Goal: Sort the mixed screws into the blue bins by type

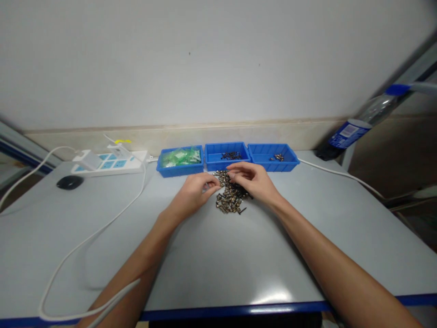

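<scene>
A pile of small screws (229, 203), some dark and some brass-coloured, lies on the grey table between my hands. My left hand (195, 190) is at the pile's left edge, thumb and forefinger pinched together; whatever is between the tips is too small to name. From the right, my right hand (252, 178) reaches over the far side of the pile with bent fingers closed near the screws. Its fingertips partly blend with the pile, so what they hold cannot be made out. Behind the hands, the middle blue bin (213, 160) contains dark screws (231, 156).
Another blue bin (292, 159) at the right has a few brass-coloured pieces (278, 157); the left bin (167, 171) holds green plastic packets (180, 157). A power strip (133, 167), black mouse-like object (70, 182), white cable (99, 231) and bottle (350, 132) stand around.
</scene>
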Tool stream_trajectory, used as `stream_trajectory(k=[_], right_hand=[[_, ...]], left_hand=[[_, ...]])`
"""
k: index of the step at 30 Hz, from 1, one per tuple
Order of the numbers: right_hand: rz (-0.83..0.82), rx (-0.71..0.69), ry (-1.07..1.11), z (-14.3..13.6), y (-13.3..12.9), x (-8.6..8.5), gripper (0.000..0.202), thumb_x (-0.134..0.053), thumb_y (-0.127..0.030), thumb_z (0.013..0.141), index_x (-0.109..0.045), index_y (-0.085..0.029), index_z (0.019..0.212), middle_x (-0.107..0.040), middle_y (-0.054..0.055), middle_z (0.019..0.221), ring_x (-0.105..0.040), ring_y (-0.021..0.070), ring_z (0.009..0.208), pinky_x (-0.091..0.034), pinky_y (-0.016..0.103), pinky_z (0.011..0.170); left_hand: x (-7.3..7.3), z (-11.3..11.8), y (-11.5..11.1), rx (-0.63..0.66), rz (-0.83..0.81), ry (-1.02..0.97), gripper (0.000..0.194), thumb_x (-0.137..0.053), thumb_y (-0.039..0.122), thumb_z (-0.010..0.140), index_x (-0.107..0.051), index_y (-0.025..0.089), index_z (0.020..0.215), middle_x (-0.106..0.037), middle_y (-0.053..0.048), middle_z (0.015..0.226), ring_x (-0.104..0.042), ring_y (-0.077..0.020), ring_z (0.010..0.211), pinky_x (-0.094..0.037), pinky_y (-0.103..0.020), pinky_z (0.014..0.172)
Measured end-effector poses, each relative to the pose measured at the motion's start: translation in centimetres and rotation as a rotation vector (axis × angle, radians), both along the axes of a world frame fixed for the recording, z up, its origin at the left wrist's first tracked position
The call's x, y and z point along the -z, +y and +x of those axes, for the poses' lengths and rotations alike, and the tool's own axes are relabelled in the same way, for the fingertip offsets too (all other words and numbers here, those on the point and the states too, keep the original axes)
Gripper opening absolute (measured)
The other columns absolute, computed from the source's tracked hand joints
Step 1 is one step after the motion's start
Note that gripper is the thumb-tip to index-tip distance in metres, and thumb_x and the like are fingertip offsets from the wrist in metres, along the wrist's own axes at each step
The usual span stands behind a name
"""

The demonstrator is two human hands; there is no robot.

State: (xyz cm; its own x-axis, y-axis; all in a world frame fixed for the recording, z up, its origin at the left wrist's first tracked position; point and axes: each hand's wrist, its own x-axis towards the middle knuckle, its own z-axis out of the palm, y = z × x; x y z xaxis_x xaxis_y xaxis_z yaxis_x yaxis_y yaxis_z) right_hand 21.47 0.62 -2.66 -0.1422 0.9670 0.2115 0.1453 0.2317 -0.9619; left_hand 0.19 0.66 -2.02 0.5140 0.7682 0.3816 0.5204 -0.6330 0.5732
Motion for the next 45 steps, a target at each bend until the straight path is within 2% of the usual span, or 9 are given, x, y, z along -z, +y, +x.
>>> stream_trajectory(k=[3,7,11,18,24,29,32,39,45], right_hand=[[0.008,-0.082,-0.077,-0.3,-0.4,-0.1,0.027,-0.074,-0.033,0.079,-0.076,-0.018,0.102,-0.078,0.008,0.094,-0.071,0.0206,0.08,-0.056,0.035,0.074],[-0.084,-0.2,0.058,-0.6,-0.7,-0.3,0.031,-0.078,-0.041,0.077,-0.079,-0.019,0.099,-0.079,0.009,0.1,-0.074,0.0233,0.091,-0.057,0.039,0.086],[-0.163,-0.161,0.165,-0.7,-0.6,-0.5,0.031,-0.087,-0.039,0.066,-0.079,-0.02,0.088,-0.08,0.007,0.091,-0.075,0.0224,0.085,-0.057,0.039,0.086],[-0.196,-0.024,0.167,-0.4,-0.4,-0.8,0.034,-0.094,-0.037,0.052,-0.073,-0.017,0.071,-0.072,0.003,0.065,-0.065,0.0145,0.057,-0.053,0.029,0.06],[-0.204,-0.018,0.211,-0.2,-0.3,-1.0,0.035,-0.093,-0.041,0.055,-0.072,-0.016,0.069,-0.067,0.0,0.051,-0.06,0.0115,0.046,-0.049,0.024,0.049],[-0.244,0.016,0.325,-0.2,-0.2,-1.0,0.032,-0.091,-0.039,0.059,-0.077,-0.017,0.077,-0.077,0.006,0.07,-0.074,0.0172,0.065,-0.06,0.028,0.063],[-0.203,0.125,0.357,0.0,0.0,-1.0,0.03,-0.09,-0.036,0.06,-0.078,-0.017,0.079,-0.078,0.007,0.072,-0.075,0.0186,0.069,-0.061,0.028,0.066],[0.04,0.631,0.476,1.2,1.0,-0.3,0.025,-0.085,-0.03,0.067,-0.073,-0.015,0.083,-0.076,0.006,0.074,-0.076,0.0219,0.073,-0.063,0.035,0.069],[0.108,0.655,0.495,0.9,1.3,-0.2,0.027,-0.081,-0.03,0.071,-0.072,-0.018,0.093,-0.076,0.005,0.088,-0.075,0.0225,0.085,-0.062,0.039,0.079]], left_hand=[[-0.3,0.6,-0.3,-0.06,-0.172,-0.145,0.01,-0.067,0.024,0.087,-0.073,0.016,0.086,-0.077,-0.005,0.088,-0.069,-0.0168,0.079,-0.055,-0.028,0.077],[-0.6,1.1,-0.6,-0.04,-0.384,-0.332,0.018,-0.067,0.031,0.086,-0.074,0.014,0.089,-0.077,-0.008,0.094,-0.071,-0.0198,0.089,-0.057,-0.03,0.084],[-0.6,1.3,-0.6,-0.046,-0.435,-0.404,0.021,-0.069,0.033,0.085,-0.074,0.012,0.089,-0.078,-0.01,0.095,-0.072,-0.0207,0.09,-0.058,-0.031,0.084],[-0.2,0.6,-0.3,-0.127,-0.153,-0.133,0.01,-0.068,0.021,0.087,-0.076,0.015,0.087,-0.078,-0.006,0.088,-0.069,-0.0169,0.075,-0.055,-0.028,0.073],[0.7,0.0,0.0,0.152,0.075,0.087,0.015,-0.065,0.013,0.09,-0.074,0.017,0.101,-0.077,-0.007,0.099,-0.069,-0.0198,0.092,-0.054,-0.033,0.086],[1.1,-0.2,0.1,0.226,0.152,0.137,0.022,-0.06,0.008,0.091,-0.075,0.018,0.103,-0.075,-0.007,0.1,-0.068,-0.0196,0.093,-0.055,-0.034,0.086],[1.2,-0.4,0.1,0.208,0.174,0.169,0.024,-0.058,0.007,0.092,-0.076,0.018,0.104,-0.075,-0.008,0.099,-0.067,-0.0193,0.091,-0.056,-0.033,0.083],[0.9,-0.8,0.1,0.181,0.18,0.221,0.019,-0.062,0.011,0.091,-0.076,0.017,0.103,-0.073,-0.008,0.094,-0.066,-0.0194,0.088,-0.055,-0.033,0.079],[0.6,-0.8,0.0,0.254,0.139,0.207,0.02,-0.06,0.011,0.093,-0.075,0.018,0.103,-0.074,-0.007,0.098,-0.067,-0.018,0.092,-0.055,-0.031,0.082]])
